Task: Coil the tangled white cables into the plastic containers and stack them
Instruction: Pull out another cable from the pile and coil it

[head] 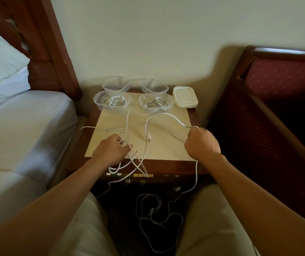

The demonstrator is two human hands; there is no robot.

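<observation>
Lids (184, 97) right of containers (112, 101)

White cables (146, 137); clear containers (112, 100); cream tabletop (166, 145); maroon white-dotted chair (280, 76).

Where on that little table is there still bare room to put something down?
Bare: the table's right part between the lid stack and right hand, and the near-left corner by the left hand. Crowded: the back row of containers and the middle, crossed by loose cables.
</observation>
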